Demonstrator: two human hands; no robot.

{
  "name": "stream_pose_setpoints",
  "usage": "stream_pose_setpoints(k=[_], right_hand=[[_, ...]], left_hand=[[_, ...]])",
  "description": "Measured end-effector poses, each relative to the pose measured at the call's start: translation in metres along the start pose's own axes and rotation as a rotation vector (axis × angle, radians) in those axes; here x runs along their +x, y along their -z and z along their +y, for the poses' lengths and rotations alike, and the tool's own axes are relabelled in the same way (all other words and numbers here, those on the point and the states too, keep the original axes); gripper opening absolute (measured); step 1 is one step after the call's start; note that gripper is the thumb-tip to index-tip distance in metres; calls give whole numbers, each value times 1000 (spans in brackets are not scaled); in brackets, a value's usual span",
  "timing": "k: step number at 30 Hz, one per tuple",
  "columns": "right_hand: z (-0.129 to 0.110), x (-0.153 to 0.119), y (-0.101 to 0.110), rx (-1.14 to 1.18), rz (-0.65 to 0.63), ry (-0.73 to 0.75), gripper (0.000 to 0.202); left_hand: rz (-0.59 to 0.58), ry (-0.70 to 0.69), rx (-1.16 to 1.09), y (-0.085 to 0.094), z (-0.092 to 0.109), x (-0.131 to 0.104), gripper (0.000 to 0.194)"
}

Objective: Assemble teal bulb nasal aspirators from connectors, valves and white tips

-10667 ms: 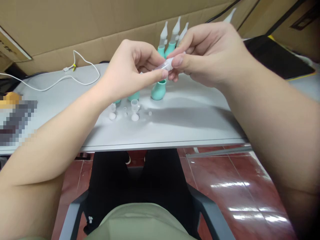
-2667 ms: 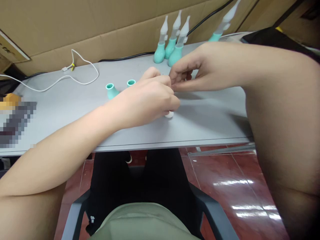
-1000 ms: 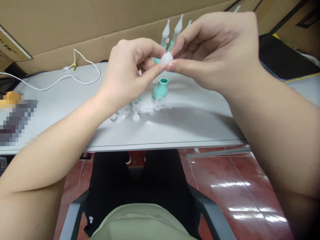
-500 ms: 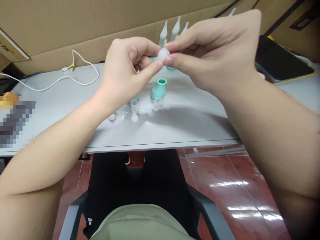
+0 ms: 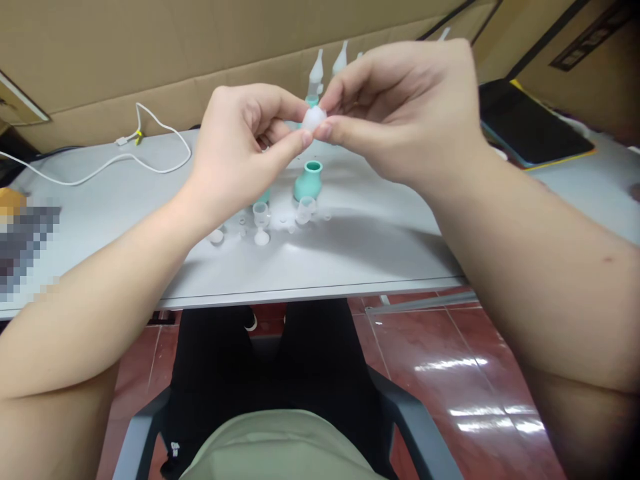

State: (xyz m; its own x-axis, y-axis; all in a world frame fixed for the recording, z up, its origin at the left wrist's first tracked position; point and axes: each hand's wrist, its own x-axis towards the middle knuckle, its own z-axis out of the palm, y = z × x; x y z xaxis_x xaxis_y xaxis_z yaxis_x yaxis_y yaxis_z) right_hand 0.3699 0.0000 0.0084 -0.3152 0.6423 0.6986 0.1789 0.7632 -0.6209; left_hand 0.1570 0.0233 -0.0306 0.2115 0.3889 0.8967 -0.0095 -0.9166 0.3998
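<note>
Between the fingertips of both hands is a small white rounded plastic piece (image 5: pixel 314 119), held above the table. My left hand (image 5: pixel 250 130) pinches it from the left with thumb and forefinger. From the right, my right hand (image 5: pixel 400 110) pinches it the same way, thumb below and forefinger above. Fingers cover part of its surface. Under the hands stands an open-necked teal bulb (image 5: pixel 308 181), with a clear plastic cup (image 5: pixel 306 211) before it. A second clear cup (image 5: pixel 261 213) and a white round piece (image 5: pixel 262 237) lie to the left.
Teal bulbs with clear bodies and pointed white nozzles (image 5: pixel 317 68) stand at the back, partly behind my right hand. A white cable (image 5: pixel 165 127) curls at the left. A black flat device (image 5: pixel 540 123) lies at the right. Cardboard (image 5: pixel 150 53) walls the table's (image 5: pixel 350 260) back.
The whole view has shifted a little, so the table things appear slightly farther left. Both hands keep their pinch on the white piece, the right hand tilted slightly differently.
</note>
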Motion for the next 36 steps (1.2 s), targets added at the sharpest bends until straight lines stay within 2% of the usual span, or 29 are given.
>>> stream_pose_setpoints(k=[4, 8, 11, 18, 22, 28, 31, 34, 36], right_hand=[[-3, 1, 0, 65, -33, -38, 29], [-2, 2, 3, 128, -92, -98, 44], [0, 2, 5, 165, -96, -135, 48], [-2, 2, 6, 217, -24, -145, 41], [-4, 1, 8, 156, 18, -106, 36], [-7, 2, 6, 159, 55, -67, 40], [-7, 3, 4, 212, 71, -39, 43], [-9, 1, 10, 206, 32, -50, 42], [-15, -2, 19, 155, -71, -103, 39]], left_hand=[[-69, 27, 32, 5, -5, 2, 65], [-268, 149, 28, 21, -6, 14, 53], [-387, 183, -12, 30, -6, 22, 46], [-281, 162, 99, 20, 8, 18, 43], [-192, 107, 122, 17, 18, 14, 31], [-269, 100, 134, 20, 16, 19, 30], [-255, 131, 137, 19, 15, 18, 24], [-211, 118, 107, 17, 15, 16, 32], [-206, 80, 83, 17, 21, 15, 31]])
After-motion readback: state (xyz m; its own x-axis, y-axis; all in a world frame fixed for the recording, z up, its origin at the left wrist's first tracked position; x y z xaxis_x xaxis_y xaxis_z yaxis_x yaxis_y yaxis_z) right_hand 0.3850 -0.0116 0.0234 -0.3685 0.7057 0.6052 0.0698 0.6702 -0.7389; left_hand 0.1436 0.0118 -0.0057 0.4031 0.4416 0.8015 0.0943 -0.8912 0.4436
